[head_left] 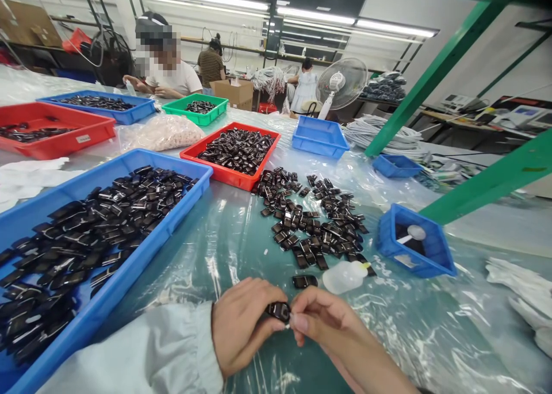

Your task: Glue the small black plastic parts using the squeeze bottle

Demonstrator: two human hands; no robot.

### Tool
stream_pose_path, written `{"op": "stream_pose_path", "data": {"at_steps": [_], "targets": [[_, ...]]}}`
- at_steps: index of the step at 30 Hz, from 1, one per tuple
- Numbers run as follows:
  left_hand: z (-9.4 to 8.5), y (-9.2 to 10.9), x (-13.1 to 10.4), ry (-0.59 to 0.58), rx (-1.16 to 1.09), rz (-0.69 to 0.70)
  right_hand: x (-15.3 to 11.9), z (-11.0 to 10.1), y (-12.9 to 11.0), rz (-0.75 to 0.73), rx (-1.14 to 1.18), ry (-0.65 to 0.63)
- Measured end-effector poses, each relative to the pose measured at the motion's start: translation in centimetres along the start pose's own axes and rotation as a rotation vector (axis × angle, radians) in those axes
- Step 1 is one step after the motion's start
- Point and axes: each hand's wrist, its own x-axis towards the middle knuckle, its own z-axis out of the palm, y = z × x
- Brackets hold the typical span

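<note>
My left hand [248, 325], in a pale sleeve, grips a small glossy black plastic part [278, 310] between thumb and fingers. Close against that part's right end, my right hand [328, 325] has its thumb and forefinger pinched together. A tiny pale bit shows at those fingertips, too small to name. Just beyond the hands lie a single black part [305, 281] and a white squeeze bottle [345, 276] on its side with a yellowish tip. Farther out, a loose pile of similar black parts [319, 227] spreads over the plastic-covered table [207, 250].
A long blue tray [172, 227] of black parts stands at left. Beyond are a red tray [233, 180], a green tray [202, 117] and a clear bag [159, 132]. A blue bin [414, 263] holds a small scoop. Green posts [487, 181] slant at right. A co-worker [172, 72] sits opposite.
</note>
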Motion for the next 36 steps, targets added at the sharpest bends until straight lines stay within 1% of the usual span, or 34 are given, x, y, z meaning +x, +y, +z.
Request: {"op": "stream_pose_path", "data": {"at_steps": [7,11,13,15,17,18,19,20,22,24,25,26,27,28,29,30,32,33,34,36], "targets": [[0.0,0.0,-0.1,0.012,-0.039,0.065,0.3,0.0,0.2,0.059,0.091,-0.071],[0.3,-0.4,-0.2,0.039,-0.002,0.087,0.7,-0.2,0.9,0.086,0.079,-0.086],[0.8,-0.4,-0.3,0.058,0.038,0.105,0.9,-0.2,1.4,0.083,0.055,-0.089],[1.2,-0.1,-0.3,0.104,0.106,0.128,1.1,-0.2,1.7,0.063,0.014,-0.083],[1.0,0.7,-0.1,0.157,0.252,0.153,1.0,-0.1,1.5,0.012,-0.046,-0.057],[0.3,1.3,0.1,0.184,0.358,0.159,0.8,0.0,1.3,-0.027,-0.077,-0.038],[-0.7,1.8,0.3,0.208,0.484,0.165,0.4,0.0,0.9,-0.068,-0.100,-0.021],[-2.1,2.4,0.6,0.231,0.625,0.155,-0.1,-0.1,0.5,-0.128,-0.131,0.014],[-5.6,3.1,1.1,0.315,0.911,0.107,-1.3,-0.6,-0.5,-0.302,-0.234,0.154],[-8.9,3.2,1.3,0.488,1.157,-0.124,-2.5,-1.6,-1.2,-0.534,-0.405,0.421],[-9.9,2.8,1.2,0.543,1.219,-0.196,-2.8,-2.3,-1.3,-0.623,-0.465,0.550],[-10.4,2.4,1.0,0.551,1.238,-0.229,-2.9,-3.1,-1.4,-0.690,-0.495,0.666],[-10.3,1.7,0.8,0.499,1.225,-0.217,-2.8,-3.9,-1.4,-0.730,-0.494,0.745],[-9.6,1.0,0.4,0.415,1.178,-0.188,-2.6,-4.6,-1.3,-0.754,-0.484,0.796],[-8.4,0.3,0.1,0.302,1.103,-0.127,-2.2,-5.3,-1.1,-0.760,-0.479,0.824],[-7.0,-0.3,-0.1,0.209,1.011,-0.096,-1.8,-5.9,-0.9,-0.747,-0.484,0.820],[-4.0,-1.3,0.1,0.068,0.817,-0.114,-0.9,-6.7,-0.3,-0.691,-0.518,0.765],[-2.8,-1.7,0.5,0.030,0.742,-0.149,-0.5,-6.9,0.1,-0.653,-0.541,0.720],[-1.8,-2.0,1.2,0.011,0.706,-0.164,-0.1,-6.9,0.5,-0.613,-0.564,0.673],[-0.6,-2.5,3.0,-0.002,0.678,-0.176,0.3,-6.8,1.1,-0.544,-0.604,0.584]]}}
